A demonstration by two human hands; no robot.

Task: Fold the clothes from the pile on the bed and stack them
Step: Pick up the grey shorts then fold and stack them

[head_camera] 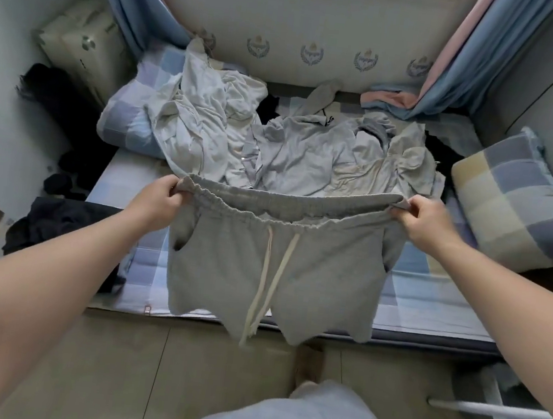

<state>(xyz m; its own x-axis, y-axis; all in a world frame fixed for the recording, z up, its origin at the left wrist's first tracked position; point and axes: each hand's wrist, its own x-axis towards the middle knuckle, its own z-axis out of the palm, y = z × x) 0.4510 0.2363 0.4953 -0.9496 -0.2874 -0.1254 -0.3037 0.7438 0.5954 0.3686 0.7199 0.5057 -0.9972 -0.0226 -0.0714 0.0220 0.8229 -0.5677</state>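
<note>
Left hand point(163, 196) and right hand point(422, 220) each pinch a waistband end of the shorts point(271, 270), hanging stretched between them; risk: uneven lowering skews the legs, creasing the fold.

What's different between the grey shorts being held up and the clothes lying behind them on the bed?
The shorts are held spread by the waistband, left hand and right hand at its ends; the pile lies crumpled. The shorts hang over the bed edge; the pile rests on the bed. The shorts are mid grey; the pile is mostly paler. Both are unfolded clothing.
</note>
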